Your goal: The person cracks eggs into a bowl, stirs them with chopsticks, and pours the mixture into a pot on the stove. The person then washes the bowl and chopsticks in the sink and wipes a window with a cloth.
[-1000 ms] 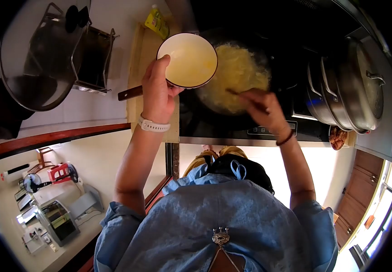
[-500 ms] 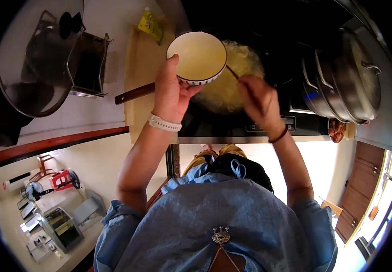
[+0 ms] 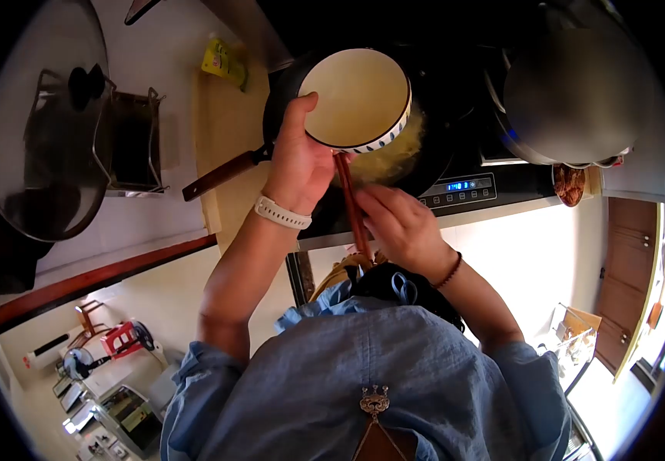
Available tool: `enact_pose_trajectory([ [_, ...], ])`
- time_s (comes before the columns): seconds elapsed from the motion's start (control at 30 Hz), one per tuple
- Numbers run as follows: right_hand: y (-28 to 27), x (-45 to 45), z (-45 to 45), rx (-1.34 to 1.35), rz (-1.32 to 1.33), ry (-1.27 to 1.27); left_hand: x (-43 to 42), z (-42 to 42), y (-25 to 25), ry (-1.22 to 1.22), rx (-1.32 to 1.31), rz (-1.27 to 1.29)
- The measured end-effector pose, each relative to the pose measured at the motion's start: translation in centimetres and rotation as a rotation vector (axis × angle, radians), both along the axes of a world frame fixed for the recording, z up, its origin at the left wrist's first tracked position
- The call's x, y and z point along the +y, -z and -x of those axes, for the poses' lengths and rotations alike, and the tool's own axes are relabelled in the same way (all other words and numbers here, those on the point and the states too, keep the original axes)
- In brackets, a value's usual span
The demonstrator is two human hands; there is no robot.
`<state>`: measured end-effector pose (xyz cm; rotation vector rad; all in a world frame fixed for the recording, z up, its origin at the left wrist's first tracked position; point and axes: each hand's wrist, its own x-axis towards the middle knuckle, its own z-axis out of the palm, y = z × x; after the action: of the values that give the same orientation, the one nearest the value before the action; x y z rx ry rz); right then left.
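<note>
My left hand grips a white bowl with a dark rim and patterned outside. The bowl is tilted over a dark frying pan, and its inside looks bare. Yellow, egg-like food lies in the pan, partly hidden under the bowl. Reddish-brown chopsticks run from beneath the bowl, by my left fingers, toward my body. My right hand is closed, its fingertips at the chopsticks; the exact grip is partly hidden. The pan's wooden handle points left.
A stove control panel is lit at the front edge. On the right stands a steel pot, blurred. A yellow pouch lies at the back left. A glass lid and wire rack stand farther left.
My right hand has come from over the pan toward my body, bringing the chopsticks below the bowl. The bowl has shifted right and tilts more. The view has turned slightly.
</note>
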<state>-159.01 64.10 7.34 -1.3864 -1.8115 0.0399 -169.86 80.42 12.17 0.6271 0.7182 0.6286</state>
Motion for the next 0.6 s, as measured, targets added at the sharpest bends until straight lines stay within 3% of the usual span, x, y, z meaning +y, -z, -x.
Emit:
enact_pose_trajectory([
  [0.13, 5.1, -7.5, -2.2, 0.221, 0.391, 0.040, 0.6, 0.7, -0.4, -0.029, 0.089, -0.011],
  [0.27, 18.2, -14.8, -3.3, 0.495, 1.083, 0.265, 1.8, 2.0, 0.0, 0.024, 0.115, -0.068],
  [0.33, 23.5, -15.9, -2.7, 0.613, 1.084, 0.264, 2.0, 2.1, -0.2, 0.028, 0.117, -0.085],
  [0.4, 24.8, -14.4, 0.3, 1.051, 0.881, 0.376, 1.9, 2.2, -0.6, -0.021, 0.139, -0.073],
  [0.47, 27.8, -12.3, 2.6, 1.284, 0.831, 0.418, 1.7, 2.0, -1.0, -0.040, 0.153, -0.088],
  [0.6, 30.0, -8.6, 4.6, 1.520, 0.877, 0.335, 1.9, 2.6, -0.9, -0.038, 0.139, -0.085],
])
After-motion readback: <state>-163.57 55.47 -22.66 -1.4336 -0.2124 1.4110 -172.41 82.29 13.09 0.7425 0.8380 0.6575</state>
